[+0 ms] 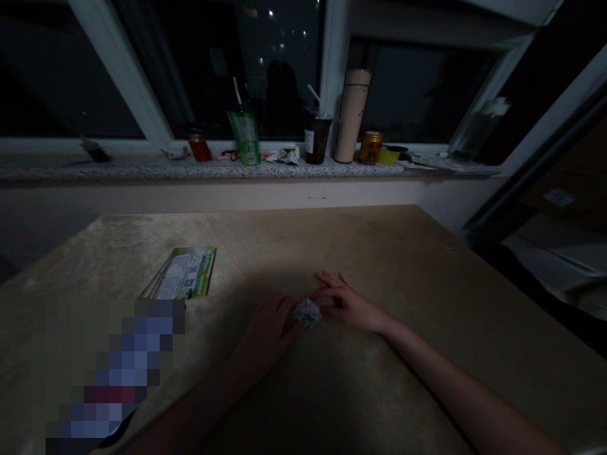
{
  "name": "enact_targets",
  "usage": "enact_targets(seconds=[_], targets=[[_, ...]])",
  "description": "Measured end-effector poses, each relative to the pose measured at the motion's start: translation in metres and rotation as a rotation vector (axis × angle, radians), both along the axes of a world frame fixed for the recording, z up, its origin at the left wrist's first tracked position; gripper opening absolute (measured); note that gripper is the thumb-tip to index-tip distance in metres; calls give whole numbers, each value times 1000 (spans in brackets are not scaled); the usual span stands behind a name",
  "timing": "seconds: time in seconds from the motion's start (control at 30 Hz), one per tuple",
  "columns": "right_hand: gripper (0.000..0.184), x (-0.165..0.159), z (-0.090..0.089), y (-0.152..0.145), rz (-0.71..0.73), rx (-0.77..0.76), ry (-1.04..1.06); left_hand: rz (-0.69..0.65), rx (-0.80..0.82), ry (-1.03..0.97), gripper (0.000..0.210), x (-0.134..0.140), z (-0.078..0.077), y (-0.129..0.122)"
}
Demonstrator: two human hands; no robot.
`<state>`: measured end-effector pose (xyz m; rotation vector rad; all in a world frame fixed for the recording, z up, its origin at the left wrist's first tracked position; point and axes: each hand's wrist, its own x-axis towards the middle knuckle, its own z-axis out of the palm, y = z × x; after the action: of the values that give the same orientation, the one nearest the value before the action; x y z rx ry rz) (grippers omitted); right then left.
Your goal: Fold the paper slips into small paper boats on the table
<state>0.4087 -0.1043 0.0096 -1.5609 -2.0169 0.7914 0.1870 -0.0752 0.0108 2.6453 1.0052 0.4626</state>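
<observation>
A small piece of folded printed paper (pixel 306 312), whitish with green patches, lies low over the tabletop between my two hands. My left hand (pixel 265 328) holds its left side, with the thumb at the lower edge and the fingers above. At the right side, my right hand (pixel 353 306) pinches it between thumb and index finger, while its other fingers stretch out over the table. The dim light hides the paper's exact folds.
On the wooden table (pixel 379 253), green printed leaflets (pixel 190 272) lie fanned at the left, beside a pixelated object (pixel 128 373). Along the window sill (pixel 161 167) stand a green cup (pixel 245 136), a dark cup (pixel 317 140), a tall flask (pixel 352 117) and a can (pixel 370 148).
</observation>
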Motion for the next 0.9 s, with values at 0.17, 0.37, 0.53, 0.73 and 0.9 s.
enact_targets(seconds=[0.17, 0.37, 0.53, 0.73, 0.9], targets=[[45, -2, 4, -4, 26, 21, 24, -31, -34, 12, 19, 0, -1, -1], [38, -3, 6, -3, 42, 46, 118, -28, -107, -45, 22, -1, 3, -2], [32, -10, 11, -8, 51, 56, 243, -49, -196, -102, 28, -5, 9, -3], [23, -26, 0, -14, 115, 202, 366, -14, -253, -123, 28, -7, 3, 3], [10, -26, -9, -9, -37, 323, 385, -41, -176, -91, 18, -4, -1, 6]])
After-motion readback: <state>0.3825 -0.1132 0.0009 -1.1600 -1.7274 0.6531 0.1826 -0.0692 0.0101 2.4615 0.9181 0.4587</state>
